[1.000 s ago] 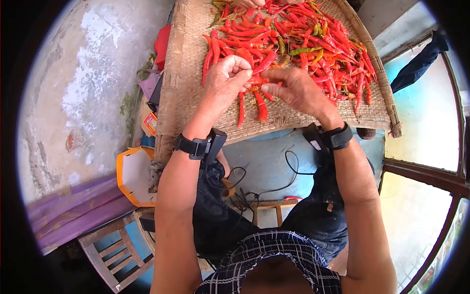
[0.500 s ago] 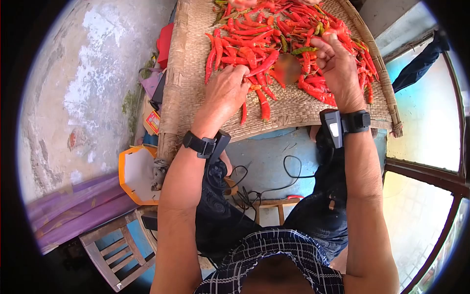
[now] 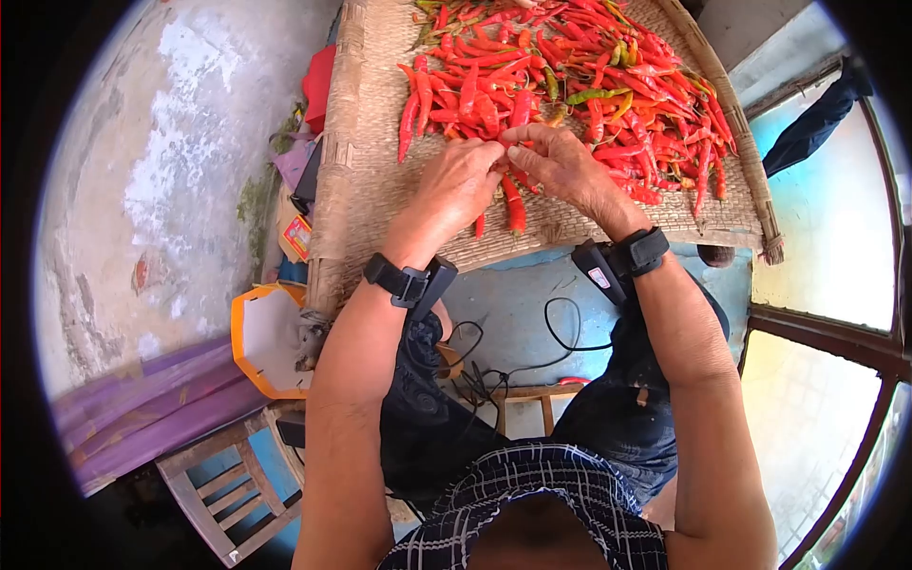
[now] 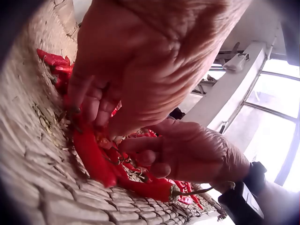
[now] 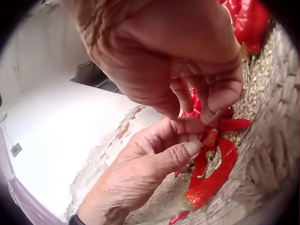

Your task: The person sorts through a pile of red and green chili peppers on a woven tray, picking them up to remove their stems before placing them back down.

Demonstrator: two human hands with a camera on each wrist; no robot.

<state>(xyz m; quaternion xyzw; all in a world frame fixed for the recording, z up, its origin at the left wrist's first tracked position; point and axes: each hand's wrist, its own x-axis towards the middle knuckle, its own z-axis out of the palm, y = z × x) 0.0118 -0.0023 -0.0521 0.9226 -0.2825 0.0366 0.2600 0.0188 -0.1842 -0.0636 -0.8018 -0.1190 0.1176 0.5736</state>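
Red peppers (image 3: pixel 646 85), with a few green ones, lie heaped on a woven tray (image 3: pixel 366 204). At the heap's near edge, my left hand (image 3: pixel 451 190) and right hand (image 3: pixel 575 179) meet at the fingertips. The right wrist view shows the left hand (image 5: pixel 140 168) pinching a small red pepper (image 5: pixel 211 137) between thumb and fingers. Just above it, the right hand (image 5: pixel 168 51) pinches a thin stem (image 5: pixel 213 113). A curved red pepper (image 5: pixel 218 178) lies on the weave below. In the left wrist view, the left hand (image 4: pixel 140 61) covers much of the contact; the right hand (image 4: pixel 192 152) is beside it.
The tray's right rim (image 3: pixel 727 104) curves round the heap. Part of another person's hand shows at the top edge. Below the tray are black cables (image 3: pixel 494 380) and a small wooden stool (image 3: pixel 532 391). An orange-edged box (image 3: pixel 271 342) stands to the left.
My right hand moved from the left hand out over the heap to the right, then back to it. The left hand stayed near the front edge, shifting slightly right. The other person's hands withdrew upward.
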